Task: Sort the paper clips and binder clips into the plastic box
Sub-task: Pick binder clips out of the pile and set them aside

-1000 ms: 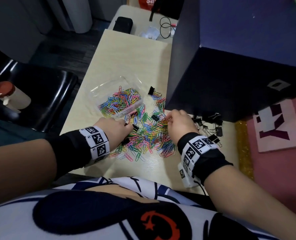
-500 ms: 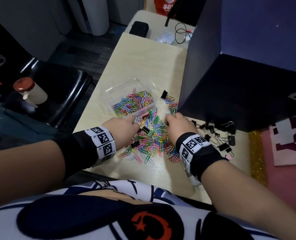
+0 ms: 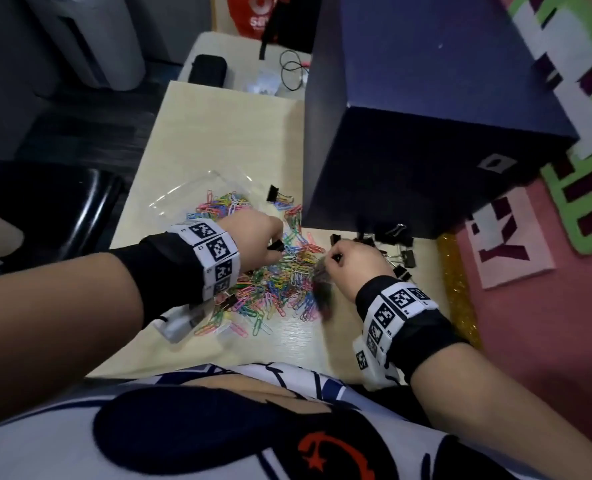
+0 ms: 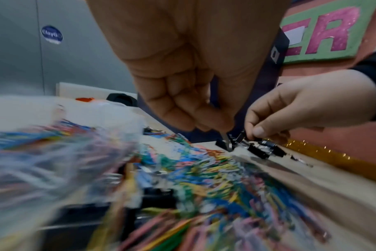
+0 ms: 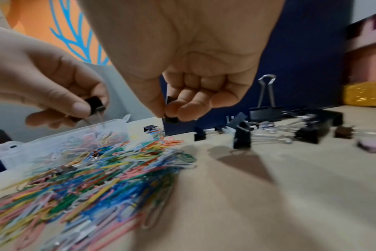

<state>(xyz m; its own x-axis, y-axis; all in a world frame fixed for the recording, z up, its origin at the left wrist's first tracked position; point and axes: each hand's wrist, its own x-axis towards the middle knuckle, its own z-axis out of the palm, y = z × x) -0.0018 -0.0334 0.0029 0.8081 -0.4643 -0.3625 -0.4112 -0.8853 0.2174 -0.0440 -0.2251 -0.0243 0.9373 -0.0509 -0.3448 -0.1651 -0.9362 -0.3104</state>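
A large dark blue box (image 3: pixel 426 140) is seen filling the upper right of the head frame, standing on the pale wood-grain desk (image 3: pixel 225 133) right behind the clips. A black case (image 3: pixel 207 69) and a looped black cable (image 3: pixel 293 72) are seen at the far desk end, upper centre. A glossy black chair seat (image 3: pixel 45 206) is at the left edge, a glittery gold strip (image 3: pixel 457 292) at the right of the desk.

The clear plastic box (image 3: pixel 197 192), thin-walled and rectangular, is placed left of centre, partly filled with coloured paper clips. A loose heap of thin wire paper clips (image 3: pixel 280 282), pink, blue, green and yellow, is spread mid-frame between the hands. Black binder clips (image 3: pixel 395 247) with silver wire handles are scattered to the right of the heap, below the blue box.

The left hand (image 3: pixel 253 240) is closed in a pinch on a small black binder clip (image 5: pixel 94 105), held above the heap near the plastic box. The right hand (image 3: pixel 353 265) is pinched on another black binder clip (image 5: pixel 170 108), thumb against fingertips, just above the desk.
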